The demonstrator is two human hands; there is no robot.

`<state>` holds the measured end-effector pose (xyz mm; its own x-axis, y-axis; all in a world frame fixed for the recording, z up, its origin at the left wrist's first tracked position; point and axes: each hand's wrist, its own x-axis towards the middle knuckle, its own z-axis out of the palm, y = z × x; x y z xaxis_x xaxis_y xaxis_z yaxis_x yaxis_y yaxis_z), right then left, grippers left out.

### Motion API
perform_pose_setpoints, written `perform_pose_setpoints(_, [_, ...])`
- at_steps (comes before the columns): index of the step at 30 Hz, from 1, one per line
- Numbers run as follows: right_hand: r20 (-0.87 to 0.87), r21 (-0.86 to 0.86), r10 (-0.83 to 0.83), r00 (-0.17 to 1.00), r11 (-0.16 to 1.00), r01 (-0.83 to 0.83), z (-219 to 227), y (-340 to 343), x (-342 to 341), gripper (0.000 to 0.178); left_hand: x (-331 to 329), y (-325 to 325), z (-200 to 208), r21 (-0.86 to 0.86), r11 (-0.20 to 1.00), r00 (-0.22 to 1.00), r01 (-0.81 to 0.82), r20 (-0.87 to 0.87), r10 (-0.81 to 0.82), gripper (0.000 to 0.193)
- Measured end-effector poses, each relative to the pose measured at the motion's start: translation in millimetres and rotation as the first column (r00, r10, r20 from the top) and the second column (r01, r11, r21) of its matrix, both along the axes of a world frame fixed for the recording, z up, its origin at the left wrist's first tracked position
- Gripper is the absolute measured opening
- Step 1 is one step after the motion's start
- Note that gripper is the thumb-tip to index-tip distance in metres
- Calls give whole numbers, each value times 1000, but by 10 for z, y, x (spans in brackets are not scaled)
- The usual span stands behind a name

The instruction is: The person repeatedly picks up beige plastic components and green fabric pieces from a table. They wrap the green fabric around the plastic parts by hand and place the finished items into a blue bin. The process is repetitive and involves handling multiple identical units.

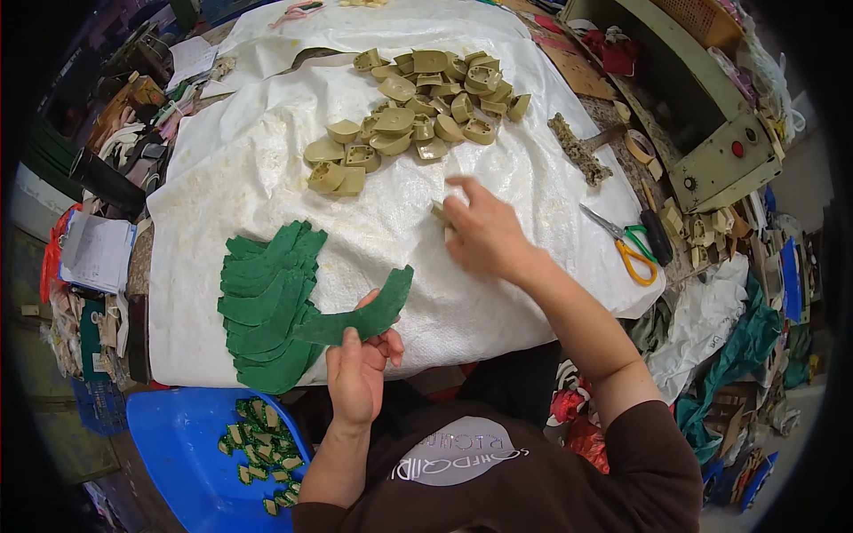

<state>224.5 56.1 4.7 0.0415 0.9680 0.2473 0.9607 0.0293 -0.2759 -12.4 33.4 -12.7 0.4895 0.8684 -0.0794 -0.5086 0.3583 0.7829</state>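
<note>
Pinching curved green strip (371,317) w/ L hand (355,369), lower ctr; long axis roughly L–R, R tip curling up.
Thin, matte, dk green; L end over edge of green stack (267,298), ctr-left. Up-right of strip, nr ctr: w/ R hand (487,229) bent over small beige pc (439,211), blurred, can't tell if gripped.

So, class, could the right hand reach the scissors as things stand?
Probably yes: the scissors lie to the right of the right hand, and nothing on the white sheet stands between them.
</note>
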Motion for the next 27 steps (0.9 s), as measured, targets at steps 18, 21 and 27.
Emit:
perform_pose_setpoints(18, [-131, 3, 255, 958, 966, -257, 1, -294, 266, 50, -24, -22, 17, 47, 999, 994, 26, -108, -21, 42])
perform_pose_setpoints(21, [-204, 385, 128, 971, 922, -40, -205, -453, 296, 44, -14, -74, 6, 50, 999, 992, -3, -129, 10, 40])
perform_pose_setpoints(27, [-724, 393, 222, 653, 911, 127, -175, -743, 195, 49, -34, -38, 2, 41, 999, 992, -8, -122, 13, 38])
